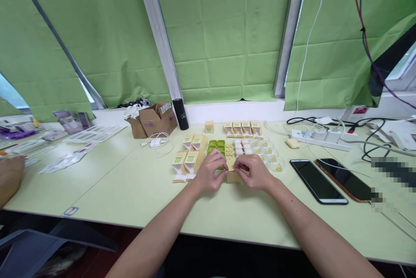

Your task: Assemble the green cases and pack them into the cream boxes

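Observation:
My left hand (pixel 212 174) and my right hand (pixel 255 172) meet over a small tan box (pixel 232 176) on the pale green table (pixel 130 191). Both hands have their fingers curled on the box's top edge. Just behind them lie green cups (pixel 216 144), small yellow pieces (pixel 229 150), pink-white pieces (pixel 242 145) and clear round lids (pixel 271 154). Several open tan boxes with green labels (pixel 188 158) stand to the left of my left hand. A row of similar boxes (pixel 243 128) stands further back.
Two phones (pixel 331 179) lie at the right, near a power strip (pixel 320 137) with cables. A cardboard box (pixel 152 121) and a black cylinder (pixel 180 114) stand at the back. Another person's hand (pixel 9 178) shows at the left edge. Green blinds hang behind.

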The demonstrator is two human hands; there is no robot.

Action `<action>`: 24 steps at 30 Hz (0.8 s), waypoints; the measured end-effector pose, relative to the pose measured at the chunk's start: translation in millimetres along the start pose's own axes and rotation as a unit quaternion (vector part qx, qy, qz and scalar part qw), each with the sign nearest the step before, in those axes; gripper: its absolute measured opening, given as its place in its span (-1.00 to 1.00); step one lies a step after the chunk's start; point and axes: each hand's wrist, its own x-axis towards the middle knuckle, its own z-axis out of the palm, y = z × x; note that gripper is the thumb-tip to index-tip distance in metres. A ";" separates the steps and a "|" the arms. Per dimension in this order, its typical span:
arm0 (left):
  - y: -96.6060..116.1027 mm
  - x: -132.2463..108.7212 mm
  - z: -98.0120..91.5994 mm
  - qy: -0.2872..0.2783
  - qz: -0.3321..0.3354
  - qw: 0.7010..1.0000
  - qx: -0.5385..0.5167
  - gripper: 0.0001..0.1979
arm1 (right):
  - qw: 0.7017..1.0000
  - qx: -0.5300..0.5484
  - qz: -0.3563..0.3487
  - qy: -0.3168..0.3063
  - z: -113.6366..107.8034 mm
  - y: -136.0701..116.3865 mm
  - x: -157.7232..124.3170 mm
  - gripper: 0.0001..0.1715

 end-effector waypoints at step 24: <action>-11.4 0.0 7.9 0.035 -0.084 0.993 0.077 -0.74 | 0.987 -0.054 0.122 -0.093 -24.0 5.3 4.9 -0.33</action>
